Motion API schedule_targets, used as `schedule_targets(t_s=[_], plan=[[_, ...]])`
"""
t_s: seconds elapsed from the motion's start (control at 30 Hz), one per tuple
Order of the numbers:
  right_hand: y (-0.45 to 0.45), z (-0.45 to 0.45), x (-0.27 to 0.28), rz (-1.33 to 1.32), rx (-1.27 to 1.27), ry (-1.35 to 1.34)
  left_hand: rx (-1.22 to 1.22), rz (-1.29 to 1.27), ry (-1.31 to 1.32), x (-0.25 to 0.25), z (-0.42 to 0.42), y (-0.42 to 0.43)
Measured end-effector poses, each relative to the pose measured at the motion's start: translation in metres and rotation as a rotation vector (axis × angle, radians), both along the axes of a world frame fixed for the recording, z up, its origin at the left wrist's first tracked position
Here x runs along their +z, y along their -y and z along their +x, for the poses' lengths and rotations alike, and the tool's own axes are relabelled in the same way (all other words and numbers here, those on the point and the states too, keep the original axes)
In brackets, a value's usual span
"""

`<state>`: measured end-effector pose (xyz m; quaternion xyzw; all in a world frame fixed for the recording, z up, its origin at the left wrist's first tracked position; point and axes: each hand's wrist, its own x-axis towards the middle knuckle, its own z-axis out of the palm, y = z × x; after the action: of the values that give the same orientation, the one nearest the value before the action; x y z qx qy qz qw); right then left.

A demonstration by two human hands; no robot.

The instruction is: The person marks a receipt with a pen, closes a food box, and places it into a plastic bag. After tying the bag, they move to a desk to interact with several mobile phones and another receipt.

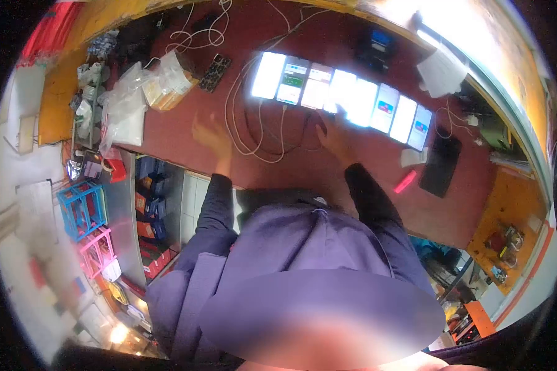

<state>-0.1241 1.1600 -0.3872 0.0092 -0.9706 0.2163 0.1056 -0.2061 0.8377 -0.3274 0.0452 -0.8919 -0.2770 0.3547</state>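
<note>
Several lit phones (294,80) lie side by side in a slanting row on the dark red table. My right hand (335,137) is at the near edge of the row's middle, fingers apart and holding nothing. One fingertip meets the lower edge of a bright phone (341,86); whether it presses the screen I cannot tell. Further left, my left hand (212,137) hovers over the table beside looped cables (247,148). It is slightly blurred, its fingers look spread, and nothing shows in it.
A patterned phone case (215,73) and plastic bags (125,108) are at the left. On the right lie a dark flat device (440,166), a pink object (405,181) and a small white item (413,157). Papers (442,71) sit at the back right. Cables cross the tabletop (278,170).
</note>
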Motion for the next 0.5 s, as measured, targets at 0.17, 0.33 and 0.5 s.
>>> schedule_targets(t_s=[0.17, 0.33, 0.5], plan=[[-0.004, -0.003, 0.002, -0.066, -0.028, 0.023, 0.448, -0.347, 0.417, -0.103, 0.078, 0.077], [-0.008, -0.005, 0.006, -0.102, -0.072, -0.025, 0.368, -0.25, 0.592, -0.099, 0.083, 0.069], [-0.005, -0.018, 0.01, -0.025, -0.039, -0.077, 0.369, -0.216, 0.6, -0.098, 0.082, 0.069]])
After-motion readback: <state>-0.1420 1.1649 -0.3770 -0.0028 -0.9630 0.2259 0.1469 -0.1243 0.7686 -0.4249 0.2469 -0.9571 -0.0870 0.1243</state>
